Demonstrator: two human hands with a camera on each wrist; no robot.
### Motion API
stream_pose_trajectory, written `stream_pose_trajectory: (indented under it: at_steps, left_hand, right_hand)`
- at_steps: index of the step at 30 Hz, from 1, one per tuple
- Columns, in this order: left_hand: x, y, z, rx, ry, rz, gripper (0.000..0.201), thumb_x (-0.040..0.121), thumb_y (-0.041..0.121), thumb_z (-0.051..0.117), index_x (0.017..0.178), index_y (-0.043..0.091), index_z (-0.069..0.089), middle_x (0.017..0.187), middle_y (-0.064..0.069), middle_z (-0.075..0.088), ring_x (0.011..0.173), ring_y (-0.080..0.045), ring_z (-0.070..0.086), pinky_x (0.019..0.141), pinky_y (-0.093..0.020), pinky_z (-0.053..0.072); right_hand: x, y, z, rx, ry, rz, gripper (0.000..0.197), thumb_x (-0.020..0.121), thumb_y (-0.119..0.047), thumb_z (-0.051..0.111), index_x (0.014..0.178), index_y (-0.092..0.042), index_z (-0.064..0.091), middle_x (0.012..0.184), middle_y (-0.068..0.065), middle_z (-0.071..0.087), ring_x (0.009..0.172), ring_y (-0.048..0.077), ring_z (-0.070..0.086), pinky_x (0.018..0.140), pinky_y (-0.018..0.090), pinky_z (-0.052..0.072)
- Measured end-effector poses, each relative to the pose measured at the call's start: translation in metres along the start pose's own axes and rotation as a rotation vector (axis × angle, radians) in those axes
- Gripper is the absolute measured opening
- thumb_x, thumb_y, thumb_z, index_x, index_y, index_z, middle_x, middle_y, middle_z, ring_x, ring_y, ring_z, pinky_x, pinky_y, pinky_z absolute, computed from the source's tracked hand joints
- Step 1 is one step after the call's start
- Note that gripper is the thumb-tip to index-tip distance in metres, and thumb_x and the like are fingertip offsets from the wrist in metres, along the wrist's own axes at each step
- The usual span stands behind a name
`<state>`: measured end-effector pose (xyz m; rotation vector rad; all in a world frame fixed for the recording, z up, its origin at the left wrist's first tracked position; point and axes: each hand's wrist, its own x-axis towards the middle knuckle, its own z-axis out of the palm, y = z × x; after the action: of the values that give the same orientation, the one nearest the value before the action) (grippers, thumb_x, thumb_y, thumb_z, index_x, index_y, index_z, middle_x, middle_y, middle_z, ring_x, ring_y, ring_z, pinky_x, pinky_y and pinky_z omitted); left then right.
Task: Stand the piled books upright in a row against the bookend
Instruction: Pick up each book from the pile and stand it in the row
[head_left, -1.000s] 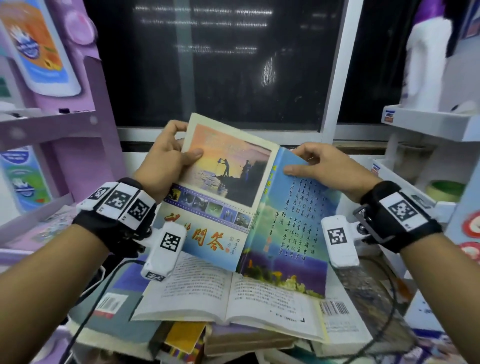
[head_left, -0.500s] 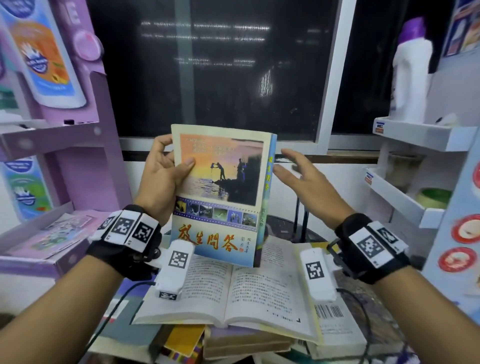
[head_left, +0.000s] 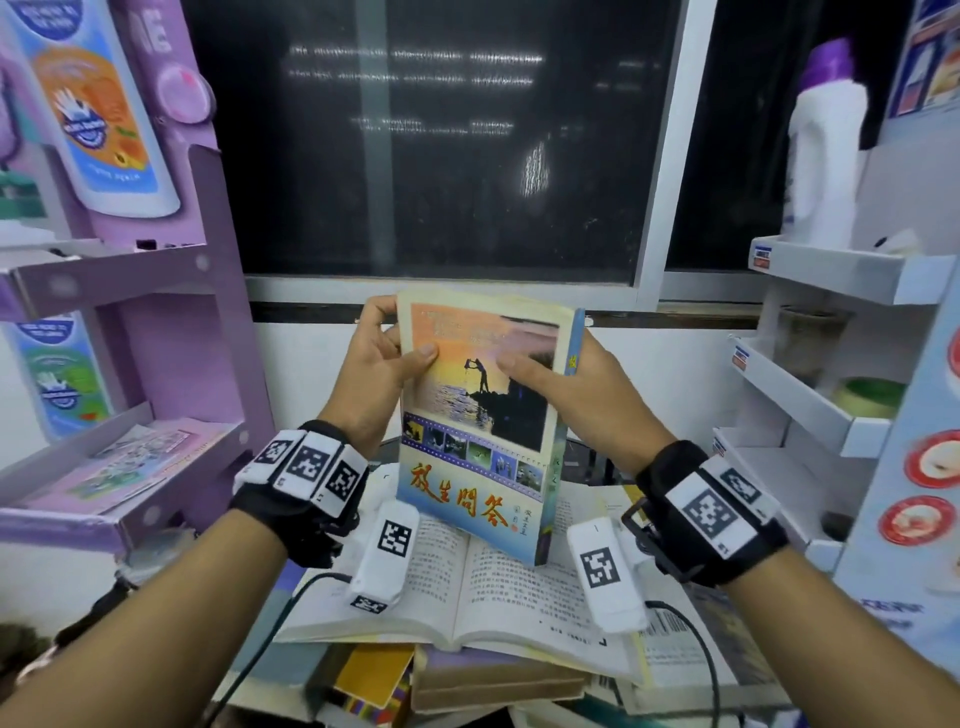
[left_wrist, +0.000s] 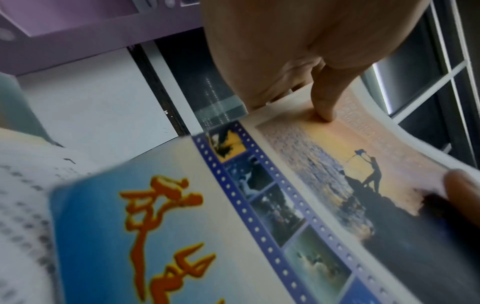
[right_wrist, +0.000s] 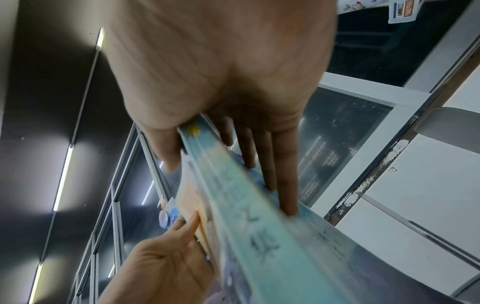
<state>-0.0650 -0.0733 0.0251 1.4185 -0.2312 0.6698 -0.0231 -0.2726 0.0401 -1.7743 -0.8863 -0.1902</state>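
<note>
I hold a closed paperback (head_left: 478, 415) with a sunset cover and red characters upright above the pile of books (head_left: 467, 680). My left hand (head_left: 387, 358) grips its left edge, thumb on the cover. My right hand (head_left: 566, 384) grips the spine side, thumb on the cover and fingers behind. The left wrist view shows the cover (left_wrist: 285, 205) with my left thumb (left_wrist: 324, 102) pressed on it. In the right wrist view the blue spine (right_wrist: 259, 226) runs between my thumb and my fingers (right_wrist: 285, 185). An open book (head_left: 493, 587) lies on top of the pile. No bookend is plainly in view.
A purple shelf unit (head_left: 130, 467) with leaflets stands to the left. A white shelf unit (head_left: 810, 415) stands to the right, with a white bottle (head_left: 826, 156) on its top shelf. A dark window (head_left: 441, 145) fills the wall ahead.
The paperback, held open a second ago, is now closed and upright. My right hand, off the book half a second ago, now grips its spine side.
</note>
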Motion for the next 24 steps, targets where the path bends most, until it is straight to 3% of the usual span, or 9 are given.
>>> stream_pose_trajectory:
  at_steps: [3,7,12,14,18,21,24]
  left_hand:
    - [0.002,-0.002,0.006,0.062,-0.017,0.0,0.031,0.092,-0.005,0.05,0.107,0.021,0.043,0.11,-0.007,0.067,0.103,-0.023,0.064,0.073,-0.028,0.056]
    - [0.006,-0.003,0.007,0.146,-0.037,-0.01,0.034,0.091,0.003,0.055,0.118,0.022,0.044,0.118,-0.002,0.061,0.112,-0.022,0.059,0.082,-0.029,0.054]
    - [0.008,-0.003,0.008,0.08,-0.119,-0.093,0.039,0.094,0.012,0.051,0.132,0.015,0.044,0.118,-0.008,0.066,0.101,-0.024,0.067,0.078,-0.031,0.055]
    - [0.008,-0.001,0.007,0.04,-0.135,-0.104,0.04,0.095,0.016,0.051,0.134,0.015,0.044,0.118,-0.01,0.066,0.1,-0.024,0.067,0.08,-0.033,0.055]
    - [0.01,0.003,0.007,-0.021,-0.107,-0.105,0.037,0.098,0.02,0.044,0.133,0.01,0.046,0.126,-0.016,0.061,0.109,-0.03,0.061,0.094,-0.042,0.05]
    - [0.014,0.006,0.009,-0.105,-0.03,-0.091,0.035,0.098,0.021,0.043,0.128,0.003,0.046,0.121,-0.021,0.061,0.104,-0.031,0.061,0.089,-0.042,0.052]
    - [0.016,0.009,0.009,-0.182,0.038,-0.064,0.025,0.096,0.018,0.048,0.12,0.009,0.048,0.11,-0.017,0.062,0.092,-0.026,0.063,0.075,-0.034,0.056]
  right_hand:
    - [-0.001,0.001,0.002,-0.031,0.056,-0.022,0.033,0.089,-0.034,0.065,0.12,-0.025,0.057,0.105,-0.016,0.067,0.097,0.001,0.064,0.082,0.02,0.053]
    - [-0.003,0.0,0.003,-0.01,0.073,-0.057,0.033,0.092,-0.028,0.062,0.124,-0.025,0.056,0.104,-0.017,0.067,0.097,0.001,0.065,0.077,0.015,0.053]
    - [-0.003,-0.004,0.009,0.069,0.065,-0.083,0.023,0.093,-0.024,0.061,0.115,-0.028,0.058,0.106,-0.012,0.07,0.098,0.004,0.066,0.082,0.023,0.055]
    - [-0.004,-0.007,0.011,0.079,0.051,-0.091,0.017,0.093,-0.025,0.061,0.107,-0.034,0.058,0.101,-0.017,0.069,0.093,-0.002,0.066,0.077,0.015,0.052]
    - [-0.005,-0.014,0.014,0.058,0.023,-0.138,0.02,0.093,-0.023,0.061,0.112,-0.027,0.057,0.092,-0.028,0.059,0.079,-0.024,0.056,0.063,-0.002,0.04]
    - [-0.004,-0.019,0.022,0.067,0.045,-0.147,0.02,0.092,-0.025,0.062,0.105,-0.035,0.052,0.092,-0.027,0.061,0.083,-0.015,0.062,0.068,0.006,0.049]
    - [0.0,-0.022,0.028,0.093,0.054,-0.153,0.029,0.09,-0.026,0.065,0.115,-0.034,0.051,0.103,-0.02,0.065,0.098,0.002,0.064,0.082,0.023,0.056]
